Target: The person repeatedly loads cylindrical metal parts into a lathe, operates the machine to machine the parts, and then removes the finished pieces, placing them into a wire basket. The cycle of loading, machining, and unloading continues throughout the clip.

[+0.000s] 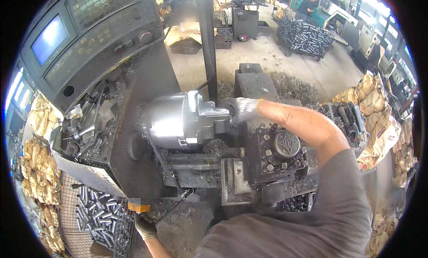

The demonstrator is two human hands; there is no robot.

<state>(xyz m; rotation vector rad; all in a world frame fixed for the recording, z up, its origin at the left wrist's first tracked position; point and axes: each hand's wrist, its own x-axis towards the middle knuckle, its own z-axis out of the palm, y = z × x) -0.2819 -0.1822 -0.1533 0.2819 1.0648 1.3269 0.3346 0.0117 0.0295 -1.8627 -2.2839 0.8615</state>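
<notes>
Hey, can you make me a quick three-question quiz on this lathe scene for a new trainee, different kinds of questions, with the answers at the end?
1. Multiple choice: which of these is the white-gloved right hand closest to?
A) the brown paper sacks
B) the shiny silver cylindrical metal chuck
C) the wire-mesh basket of metal cylinders

2. True or false: the rectangular blue-white screen on the dark grey metal control panel is lit.

3. Fill in the blank: the small orange rectangular block is close to the person's ____ hand.

Key:
1. B
2. True
3. left
</notes>
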